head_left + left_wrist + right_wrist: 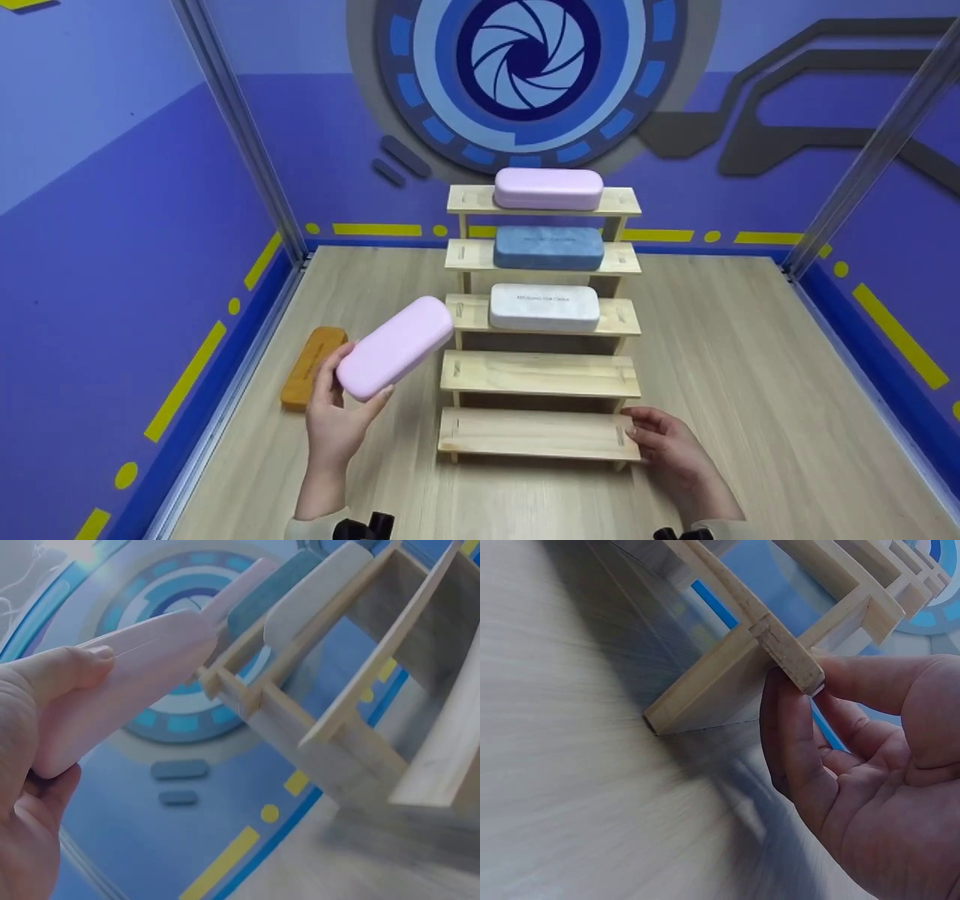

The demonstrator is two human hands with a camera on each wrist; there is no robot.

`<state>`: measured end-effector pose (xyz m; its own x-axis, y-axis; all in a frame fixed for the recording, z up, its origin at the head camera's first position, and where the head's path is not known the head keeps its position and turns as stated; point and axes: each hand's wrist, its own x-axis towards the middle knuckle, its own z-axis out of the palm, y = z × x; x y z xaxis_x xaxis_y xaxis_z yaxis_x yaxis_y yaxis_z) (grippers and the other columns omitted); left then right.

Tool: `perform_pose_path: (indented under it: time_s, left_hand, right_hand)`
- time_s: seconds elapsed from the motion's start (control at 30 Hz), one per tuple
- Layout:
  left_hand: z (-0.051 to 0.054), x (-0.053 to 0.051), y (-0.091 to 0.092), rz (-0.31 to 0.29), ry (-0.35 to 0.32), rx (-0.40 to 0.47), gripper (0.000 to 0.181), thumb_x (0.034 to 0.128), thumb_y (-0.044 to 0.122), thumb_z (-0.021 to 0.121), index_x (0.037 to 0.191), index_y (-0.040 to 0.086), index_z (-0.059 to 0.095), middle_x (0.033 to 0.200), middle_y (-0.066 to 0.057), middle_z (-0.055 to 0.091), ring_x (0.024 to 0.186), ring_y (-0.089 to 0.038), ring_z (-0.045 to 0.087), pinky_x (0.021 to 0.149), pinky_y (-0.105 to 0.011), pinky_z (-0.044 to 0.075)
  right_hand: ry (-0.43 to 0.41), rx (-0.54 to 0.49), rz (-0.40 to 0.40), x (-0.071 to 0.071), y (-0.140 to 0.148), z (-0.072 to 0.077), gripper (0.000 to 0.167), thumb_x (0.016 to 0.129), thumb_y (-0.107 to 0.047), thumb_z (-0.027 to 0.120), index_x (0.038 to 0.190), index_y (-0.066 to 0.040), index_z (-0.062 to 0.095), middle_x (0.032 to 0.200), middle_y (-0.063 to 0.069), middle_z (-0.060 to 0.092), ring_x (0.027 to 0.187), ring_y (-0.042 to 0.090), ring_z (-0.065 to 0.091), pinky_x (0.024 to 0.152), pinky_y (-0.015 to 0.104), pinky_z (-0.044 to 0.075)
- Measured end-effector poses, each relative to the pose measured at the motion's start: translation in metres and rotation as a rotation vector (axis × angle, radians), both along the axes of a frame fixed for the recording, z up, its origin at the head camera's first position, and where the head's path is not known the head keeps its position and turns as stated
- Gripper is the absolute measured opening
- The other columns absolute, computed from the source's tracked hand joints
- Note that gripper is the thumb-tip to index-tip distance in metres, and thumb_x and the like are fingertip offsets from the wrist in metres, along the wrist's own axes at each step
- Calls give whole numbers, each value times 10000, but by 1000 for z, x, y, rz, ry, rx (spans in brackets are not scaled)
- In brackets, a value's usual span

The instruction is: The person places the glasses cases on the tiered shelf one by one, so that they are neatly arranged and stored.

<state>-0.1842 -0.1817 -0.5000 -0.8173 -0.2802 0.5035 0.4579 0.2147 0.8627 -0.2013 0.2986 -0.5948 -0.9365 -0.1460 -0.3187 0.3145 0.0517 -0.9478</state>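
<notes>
Case (396, 347) in left hand (335, 426), right hand (677, 448) pinching rack (538, 436)

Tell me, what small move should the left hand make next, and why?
Probably the left hand should move the held pink rounded case rightward, over the pale wooden second-lowest shelf. No case stands there, the wooden shelf just above bears a white rounded case, and the right hand grips the end of the pale wooden lowest shelf.

Purple-blue walls (97, 225), yellow dashes (376, 229) low down, pale wood-grain surface (750, 360)
</notes>
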Motion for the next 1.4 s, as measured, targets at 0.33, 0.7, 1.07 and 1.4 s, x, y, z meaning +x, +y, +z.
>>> perform_pose_path:
  time_s: [0.33, 0.7, 1.07, 1.4]
  left_hand:
    - [7, -12, 18, -157, 15, -55, 789, 669, -129, 879, 1380, -46, 547, 1360, -230, 597, 1194, -18, 570, 1029, -117, 457]
    - [9, -22, 50, -324, -124, -119, 782, 693, 48, 937, 1392, 66, 588, 1404, -113, 631, 1268, -105, 576, 1092, -173, 437]
    - [3, -37, 81, -497, -128, -127, 765, 680, 23, 937, 1368, 94, 609, 1404, -100, 633, 1247, -132, 588, 1068, -222, 469]
    - [-6, -48, 102, -611, -180, -133, 762, 699, 75, 938, 1378, 129, 597, 1429, -79, 611, 1325, -185, 561, 1133, -250, 441]
  right_hand:
    - [8, 8, 2, 0, -2, -1, 522, 994, -91, 643, 1403, 142, 414, 1129, 3, 702, 970, 81, 694, 803, 268, 619]
    - [-3, -11, -20, 0, -2, -1, 454, 980, -70, 651, 1354, 105, 462, 1076, -26, 706, 929, 82, 691, 777, 257, 613]
    - [-10, -35, -11, 0, -1, -1, 467, 993, -51, 625, 1389, 110, 438, 1089, -12, 705, 943, 97, 701, 769, 260, 619]
    - [-13, -56, -21, 1, -1, 0, 424, 989, -43, 623, 1364, 89, 473, 1075, -15, 707, 935, 99, 706, 773, 259, 620]
